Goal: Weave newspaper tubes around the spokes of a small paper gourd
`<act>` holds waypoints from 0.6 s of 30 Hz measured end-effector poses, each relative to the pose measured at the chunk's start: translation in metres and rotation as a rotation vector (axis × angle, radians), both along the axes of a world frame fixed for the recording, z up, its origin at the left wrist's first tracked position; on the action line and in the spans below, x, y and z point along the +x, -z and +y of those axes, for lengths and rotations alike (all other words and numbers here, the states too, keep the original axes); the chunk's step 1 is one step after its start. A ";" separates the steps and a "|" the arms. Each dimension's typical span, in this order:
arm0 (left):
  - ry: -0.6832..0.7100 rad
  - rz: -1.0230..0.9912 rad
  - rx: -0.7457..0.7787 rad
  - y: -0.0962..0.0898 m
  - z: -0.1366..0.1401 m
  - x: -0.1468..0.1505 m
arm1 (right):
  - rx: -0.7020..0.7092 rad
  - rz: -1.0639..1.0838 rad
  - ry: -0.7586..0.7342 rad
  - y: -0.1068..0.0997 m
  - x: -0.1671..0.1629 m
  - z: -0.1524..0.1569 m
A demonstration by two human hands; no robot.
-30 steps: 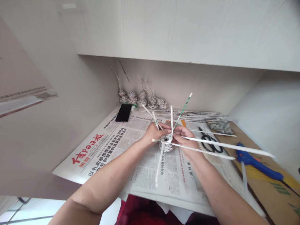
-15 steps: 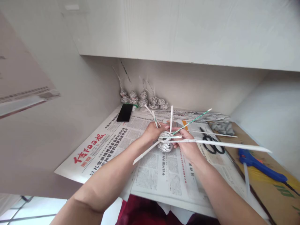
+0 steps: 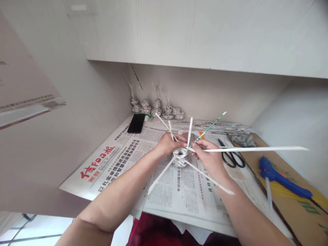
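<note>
Between my hands is a small round woven paper piece (image 3: pixel 180 161), with several rolled paper tubes fanning out from its top. My left hand (image 3: pixel 169 144) grips its far left side, fingers and thumb closed on the weave. With thumb and fingers, my right hand (image 3: pixel 206 152) pinches a long white paper tube (image 3: pixel 256 149) close to the weave; the tube's free end points right. A green-and-white tube (image 3: pixel 211 126) rises beyond my right hand. Another white tube (image 3: pixel 210 177) slants toward my right forearm. Parts of the weave are hidden behind my left fingers.
Newspaper (image 3: pixel 169 191) covers the table. Finished woven gourd shapes (image 3: pixel 156 110) stand along the back wall, near a black phone (image 3: pixel 136 123). A bundle of paper tubes (image 3: pixel 217 126) lies behind my hands. Right are black scissors (image 3: pixel 232 159) and a blue glue gun (image 3: pixel 284 181) on cardboard.
My right hand has shifted onto the long white tube, which has swung upward and away from me. Another white tube now slants down toward my right forearm. My left hand stays nearly still.
</note>
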State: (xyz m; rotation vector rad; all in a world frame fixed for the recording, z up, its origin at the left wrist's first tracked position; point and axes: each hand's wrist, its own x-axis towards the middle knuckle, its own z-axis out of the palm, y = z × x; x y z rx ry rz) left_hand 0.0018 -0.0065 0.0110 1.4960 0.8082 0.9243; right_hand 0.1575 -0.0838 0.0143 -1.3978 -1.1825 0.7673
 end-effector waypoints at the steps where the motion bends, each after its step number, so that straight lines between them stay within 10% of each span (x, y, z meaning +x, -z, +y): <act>1: 0.021 0.012 0.006 -0.001 0.000 -0.001 | 0.020 -0.015 -0.002 0.000 0.000 0.000; 18: 0.147 0.043 -0.084 0.001 -0.009 0.006 | 0.289 -0.130 0.079 0.012 -0.007 0.000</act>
